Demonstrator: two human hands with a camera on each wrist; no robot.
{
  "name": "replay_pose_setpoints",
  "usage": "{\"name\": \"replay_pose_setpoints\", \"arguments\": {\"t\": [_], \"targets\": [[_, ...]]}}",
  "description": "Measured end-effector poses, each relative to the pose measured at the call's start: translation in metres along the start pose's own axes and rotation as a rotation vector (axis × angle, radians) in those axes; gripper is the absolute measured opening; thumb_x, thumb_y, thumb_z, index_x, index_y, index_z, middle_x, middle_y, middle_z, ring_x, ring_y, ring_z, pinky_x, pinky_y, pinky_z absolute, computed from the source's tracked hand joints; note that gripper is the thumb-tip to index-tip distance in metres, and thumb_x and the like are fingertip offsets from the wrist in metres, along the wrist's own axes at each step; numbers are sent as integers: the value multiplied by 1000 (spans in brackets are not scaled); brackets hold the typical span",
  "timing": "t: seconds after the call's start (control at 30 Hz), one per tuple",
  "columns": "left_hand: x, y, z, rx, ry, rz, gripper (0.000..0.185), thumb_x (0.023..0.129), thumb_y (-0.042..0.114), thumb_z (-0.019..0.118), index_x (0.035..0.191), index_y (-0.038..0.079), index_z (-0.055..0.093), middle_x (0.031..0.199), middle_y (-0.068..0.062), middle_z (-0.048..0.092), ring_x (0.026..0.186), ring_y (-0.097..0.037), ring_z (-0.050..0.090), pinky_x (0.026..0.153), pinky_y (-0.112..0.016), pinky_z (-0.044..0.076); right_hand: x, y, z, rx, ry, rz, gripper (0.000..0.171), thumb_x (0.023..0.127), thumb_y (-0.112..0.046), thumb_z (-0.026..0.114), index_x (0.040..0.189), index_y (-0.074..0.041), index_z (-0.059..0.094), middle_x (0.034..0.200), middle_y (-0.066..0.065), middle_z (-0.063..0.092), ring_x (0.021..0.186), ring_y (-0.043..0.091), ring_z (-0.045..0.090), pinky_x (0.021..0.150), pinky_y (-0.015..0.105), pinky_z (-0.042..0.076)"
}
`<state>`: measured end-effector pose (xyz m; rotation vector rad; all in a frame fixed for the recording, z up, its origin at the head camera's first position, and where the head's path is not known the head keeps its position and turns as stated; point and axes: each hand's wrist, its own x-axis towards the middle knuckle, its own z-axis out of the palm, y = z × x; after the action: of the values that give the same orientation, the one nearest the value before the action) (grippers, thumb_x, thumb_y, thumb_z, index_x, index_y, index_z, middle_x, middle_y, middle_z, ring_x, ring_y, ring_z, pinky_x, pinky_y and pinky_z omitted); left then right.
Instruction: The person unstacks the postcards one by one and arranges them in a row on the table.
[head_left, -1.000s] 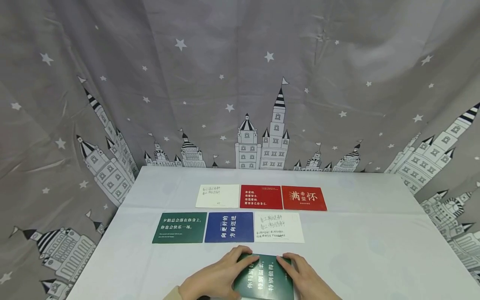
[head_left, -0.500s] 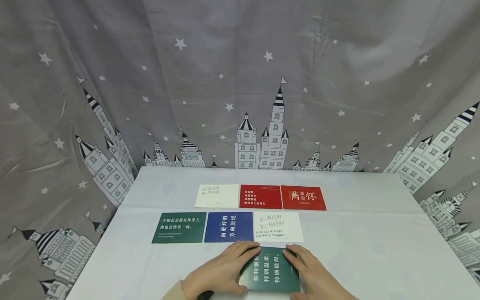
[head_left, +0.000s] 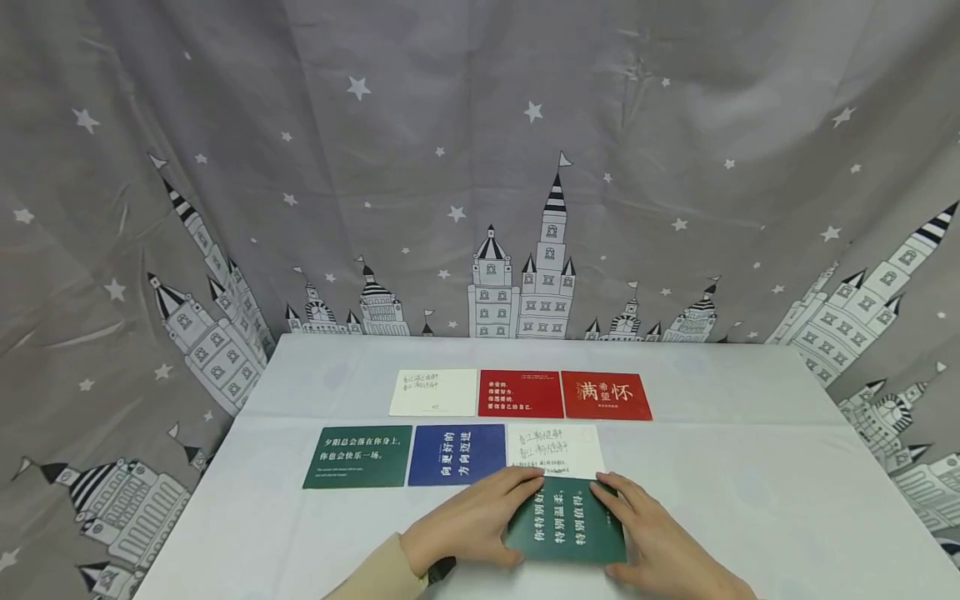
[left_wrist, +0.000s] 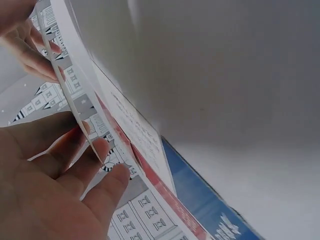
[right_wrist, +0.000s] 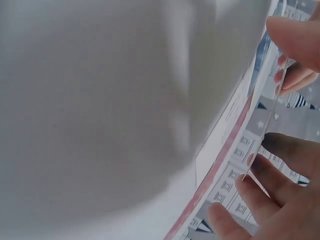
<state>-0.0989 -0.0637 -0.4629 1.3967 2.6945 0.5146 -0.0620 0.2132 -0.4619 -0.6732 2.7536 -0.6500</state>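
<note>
A green card [head_left: 566,529] with white lettering is held by its two short sides between my hands in the head view. My left hand [head_left: 480,518] grips its left side, with fingers at the far corner and the thumb near the close corner. On the opposite side my right hand [head_left: 656,533] holds it the same way. Both wrist views show the card nearly edge-on, as a thin strip [left_wrist: 66,92] between fingers, raised off the tabletop. Just beyond it lies a white handwritten card [head_left: 558,442], its lower edge partly covered.
Left of that white card lie a blue card [head_left: 457,454] and another green card [head_left: 358,457]. A row behind holds a white card [head_left: 432,392] and two red cards, one in the middle [head_left: 520,393] and one at right [head_left: 607,396]. A grey castle-print curtain [head_left: 420,167] hangs behind the white table [head_left: 735,467].
Both hands have carried the green card forward and to the right, from the near edge of the view up to the white handwritten card. The other cards have stayed put.
</note>
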Motion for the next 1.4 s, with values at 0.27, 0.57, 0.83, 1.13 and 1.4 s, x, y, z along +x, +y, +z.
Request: {"name": "replay_pose_setpoints", "arguments": {"t": [0.27, 0.57, 0.83, 1.13, 1.4], "targets": [[24, 2, -2, 38, -3, 22, 85, 73, 36, 77, 141, -1, 43, 143, -9, 40, 131, -19, 39, 109, -25, 29, -2, 16, -10, -44, 87, -27, 91, 66, -28, 85, 143, -5, 42, 146, 11, 35, 127, 31, 41, 94, 51, 46], [49, 3, 0, 96, -11, 10, 84, 75, 43, 75, 141, 2, 44, 144, -6, 41, 131, -19, 39, 111, -28, 26, -1, 32, -19, -74, 123, -22, 88, 64, -20, 85, 141, -2, 44, 146, 15, 36, 127, 36, 41, 96, 53, 44], [79, 6, 9, 109, -65, -35, 83, 76, 45, 75, 142, 4, 44, 146, -4, 40, 134, -16, 36, 112, -30, 26, -2, 53, -27, -102, 128, 15, 90, 63, -17, 85, 141, -1, 43, 145, 17, 36, 128, 38, 40, 96, 52, 44], [115, 13, 17, 116, -108, -84, 81, 79, 45, 74, 144, 9, 43, 149, 1, 38, 136, -13, 32, 112, -33, 24, -3, 82, -39, -107, 152, 9, 89, 61, -8, 83, 140, 1, 43, 143, 19, 36, 127, 41, 39, 96, 56, 42], [139, 16, 23, 127, -141, -110, 81, 79, 48, 73, 145, 12, 42, 149, 4, 37, 137, -10, 30, 113, -31, 23, -1, 100, -48, -85, 153, -17, 87, 58, -2, 79, 137, 4, 43, 139, 22, 39, 124, 43, 41, 94, 58, 42]]}}
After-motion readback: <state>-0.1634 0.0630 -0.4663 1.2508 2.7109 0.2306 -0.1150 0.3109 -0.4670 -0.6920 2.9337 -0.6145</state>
